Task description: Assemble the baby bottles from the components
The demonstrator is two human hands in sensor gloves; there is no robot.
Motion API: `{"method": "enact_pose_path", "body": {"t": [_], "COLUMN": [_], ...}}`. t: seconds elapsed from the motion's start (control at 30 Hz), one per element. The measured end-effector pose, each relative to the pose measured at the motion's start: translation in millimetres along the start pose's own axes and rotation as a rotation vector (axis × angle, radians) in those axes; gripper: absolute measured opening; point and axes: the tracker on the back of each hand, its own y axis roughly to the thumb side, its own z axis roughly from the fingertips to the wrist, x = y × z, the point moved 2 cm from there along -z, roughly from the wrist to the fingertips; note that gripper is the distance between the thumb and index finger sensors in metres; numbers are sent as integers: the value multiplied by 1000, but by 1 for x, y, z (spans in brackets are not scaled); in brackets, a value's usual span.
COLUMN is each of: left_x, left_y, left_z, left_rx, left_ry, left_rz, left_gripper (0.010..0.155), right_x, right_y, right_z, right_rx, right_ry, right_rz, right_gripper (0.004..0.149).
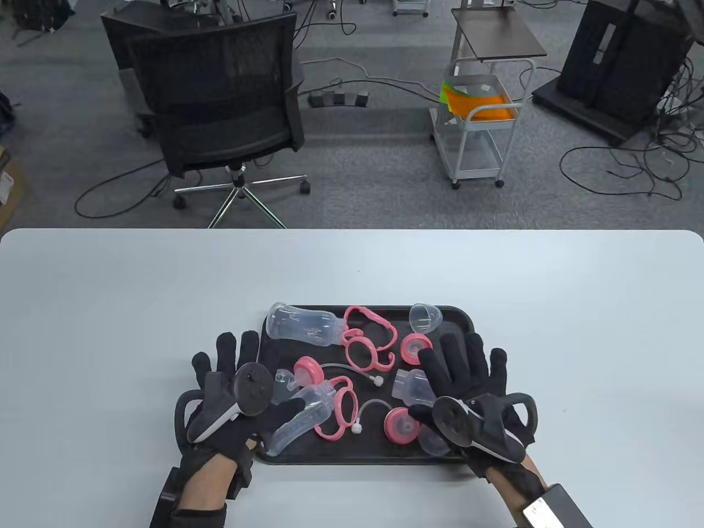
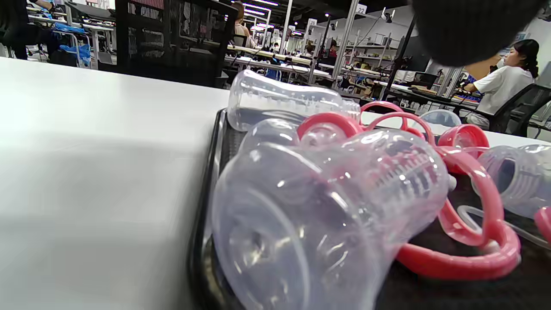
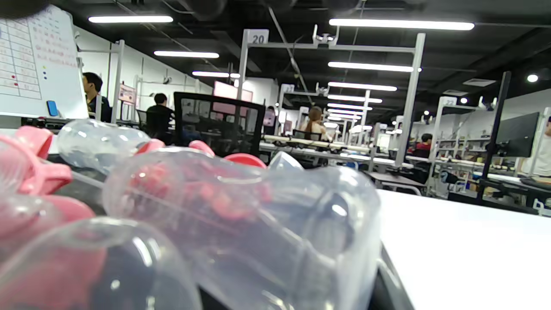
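Hands flank crowded tray; bare table surrounds it.

The bottles are clear plastic, faintly cloudy and glossy — highlights glint on them. The handles are smooth pink plastic with a shine. The tray is matt black, the counter smooth white; each hand wears black cloth.
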Motion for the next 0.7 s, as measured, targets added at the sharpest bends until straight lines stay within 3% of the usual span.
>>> {"method": "enact_pose_path", "body": {"t": [0.7], "left_x": [-5], "left_y": [9], "left_z": [7], "left_rx": [22], "left_ry": [-28], "left_rz": [-47], "left_gripper": [109], "right_x": [9], "right_y": [-10], "right_z": [0], "right_rx": [-37], "right_ry": [-47], "right_rz": [-23], "right_gripper": [87]}}
